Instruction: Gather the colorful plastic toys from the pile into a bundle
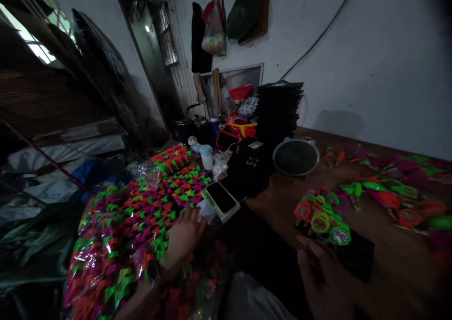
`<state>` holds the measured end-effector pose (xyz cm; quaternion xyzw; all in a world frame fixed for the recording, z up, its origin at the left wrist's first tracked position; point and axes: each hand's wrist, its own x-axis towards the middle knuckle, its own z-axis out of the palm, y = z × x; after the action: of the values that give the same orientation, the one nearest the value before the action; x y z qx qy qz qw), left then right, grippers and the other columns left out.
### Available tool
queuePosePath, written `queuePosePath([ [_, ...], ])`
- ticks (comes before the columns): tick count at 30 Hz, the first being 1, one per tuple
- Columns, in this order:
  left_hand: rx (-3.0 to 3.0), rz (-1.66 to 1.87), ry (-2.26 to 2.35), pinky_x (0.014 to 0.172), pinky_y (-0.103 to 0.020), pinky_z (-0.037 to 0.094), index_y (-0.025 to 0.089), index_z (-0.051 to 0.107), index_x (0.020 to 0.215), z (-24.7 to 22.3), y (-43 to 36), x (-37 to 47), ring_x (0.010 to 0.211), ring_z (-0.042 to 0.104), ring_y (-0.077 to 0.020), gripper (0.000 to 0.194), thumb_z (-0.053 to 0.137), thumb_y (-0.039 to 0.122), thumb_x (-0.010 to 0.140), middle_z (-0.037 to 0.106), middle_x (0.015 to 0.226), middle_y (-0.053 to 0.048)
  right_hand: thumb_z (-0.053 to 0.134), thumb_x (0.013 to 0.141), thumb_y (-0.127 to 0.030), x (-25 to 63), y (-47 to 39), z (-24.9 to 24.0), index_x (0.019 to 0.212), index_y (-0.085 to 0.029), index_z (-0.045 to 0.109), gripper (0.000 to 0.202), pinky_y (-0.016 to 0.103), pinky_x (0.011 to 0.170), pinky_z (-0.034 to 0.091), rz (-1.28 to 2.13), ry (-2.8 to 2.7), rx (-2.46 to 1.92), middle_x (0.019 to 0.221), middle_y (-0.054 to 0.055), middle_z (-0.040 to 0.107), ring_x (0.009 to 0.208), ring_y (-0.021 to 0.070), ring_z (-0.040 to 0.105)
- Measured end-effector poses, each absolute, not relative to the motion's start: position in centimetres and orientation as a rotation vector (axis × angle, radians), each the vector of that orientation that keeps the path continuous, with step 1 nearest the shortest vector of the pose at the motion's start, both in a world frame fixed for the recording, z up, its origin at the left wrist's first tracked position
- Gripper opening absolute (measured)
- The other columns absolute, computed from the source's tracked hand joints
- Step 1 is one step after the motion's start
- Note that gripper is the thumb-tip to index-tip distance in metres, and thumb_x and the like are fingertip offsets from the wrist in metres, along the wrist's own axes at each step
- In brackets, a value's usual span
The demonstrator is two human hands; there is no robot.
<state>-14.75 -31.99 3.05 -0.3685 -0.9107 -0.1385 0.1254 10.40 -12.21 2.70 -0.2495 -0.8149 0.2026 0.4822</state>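
Observation:
My left hand (pixel 185 230) reaches over a large bed of wrapped green, orange and purple plastic pieces (pixel 141 207). Its fingertips touch white papers (pixel 207 209) beside a phone (pixel 221 197) lying on a white box; the fingers look close together, and what they grip is hard to make out. On the right, my right hand (pixel 319 268) has its thumb and fingers apart, just below a cluster of colourful toy watches (pixel 322 216). The cluster rests on a black card (pixel 358 256) on the brown table (pixel 275 204). Nothing shows between the right fingers.
More bright toy pieces (pixel 399 188) spread along the table's right side. A round metal-rimmed bowl (pixel 295 157) stands near a tall stack of black trays (pixel 278 112). A white cup (pixel 206 157) and black cards (pixel 250 169) lie beyond the phone.

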Motion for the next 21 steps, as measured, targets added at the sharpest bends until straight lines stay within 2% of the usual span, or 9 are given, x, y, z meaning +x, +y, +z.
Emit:
queuePosePath([
  [4,-1.146,-0.493,-2.804,0.072,-0.028,0.051,0.016,0.061,0.101,1.3,-30.5,-19.0,0.081,0.064,-0.0161,0.019,0.056,0.026,0.085,0.067,0.093,-0.006,0.047,0.09,-0.035,10.6,-12.5,1.1,0.106,-0.02,0.056,0.024,0.027,0.065,0.053,0.634,-1.993,-0.699,0.101,0.008,0.066,0.086,0.0193,0.064],
  [6,-1.197,-0.556,-2.826,0.067,-0.023,0.049,0.019,0.064,0.093,1.0,-30.7,-20.0,0.074,0.065,-0.015,0.014,0.053,0.022,0.085,0.07,0.086,-0.004,0.047,0.09,-0.034,10.6,-13.2,0.6,0.106,-0.021,0.057,0.023,0.028,0.066,0.053,0.711,-1.991,-0.713,0.103,0.008,0.065,0.086,0.0192,0.064],
  [10,-1.286,-0.706,-2.72,0.075,-0.029,0.051,0.019,0.063,0.1,3.5,-31.3,-18.3,0.084,0.066,-0.02,0.027,0.046,0.035,0.088,0.069,0.098,-0.007,0.046,0.09,-0.026,9.3,-15.7,1.6,0.112,-0.023,0.053,0.024,0.026,0.072,0.053,0.966,-2.038,-0.623,0.108,0.007,0.062,0.087,0.0159,0.062],
  [13,-1.513,-0.863,-2.587,0.079,-0.026,0.051,0.024,0.063,0.103,6.9,-30.1,-14.5,0.089,0.064,-0.0169,0.032,0.046,0.046,0.089,0.068,0.102,-0.003,0.055,0.085,-0.026,7.5,-17.4,4.0,0.128,-0.024,0.045,0.044,0.031,0.09,0.048,1.215,-2.187,-0.439,0.124,0.009,0.053,0.108,0.019,0.055],
  [15,-1.797,-1.051,-2.404,0.074,-0.023,0.052,0.026,0.064,0.103,8.7,-28.1,-11.7,0.085,0.065,-0.0153,0.029,0.05,0.046,0.088,0.068,0.098,-0.002,0.055,0.085,-0.028,6.8,-17.8,5.6,0.13,-0.022,0.044,0.047,0.034,0.096,0.043,1.364,-2.2,-0.383,0.126,0.009,0.052,0.114,0.0208,0.051],
  [17,-1.951,-1.071,-2.147,0.078,-0.026,0.051,0.026,0.064,0.104,9.8,-25.6,-9.2,0.092,0.063,-0.0167,0.027,0.048,0.042,0.09,0.068,0.097,-0.003,0.049,0.088,-0.031,7.0,-17.6,6.6,0.12,-0.019,0.051,0.035,0.031,0.088,0.046,1.491,-2.14,-0.456,0.113,0.008,0.06,0.102,0.0194,0.056],
  [19,-2.053,-0.938,-1.872,0.084,-0.032,0.048,0.022,0.065,0.099,10.4,-22.9,-7.1,0.099,0.059,-0.0203,0.027,0.044,0.039,0.092,0.068,0.093,-0.005,0.047,0.089,-0.033,8.2,-17.1,6.9,0.111,-0.017,0.056,0.028,0.028,0.076,0.047,1.508,-2.066,-0.593,0.095,0.006,0.063,0.085,0.0175,0.059],
  [21,-2.238,-0.772,-1.663,0.081,-0.034,0.046,0.019,0.064,0.085,10.7,-20.3,-5.6,0.092,0.058,-0.0204,0.028,0.04,0.033,0.093,0.065,0.083,-0.006,0.049,0.087,-0.037,9.9,-16.4,6.8,0.105,-0.017,0.059,0.029,0.025,0.069,0.045,1.469,-2.033,-0.693,0.084,0.004,0.062,0.075,0.0159,0.056],
])
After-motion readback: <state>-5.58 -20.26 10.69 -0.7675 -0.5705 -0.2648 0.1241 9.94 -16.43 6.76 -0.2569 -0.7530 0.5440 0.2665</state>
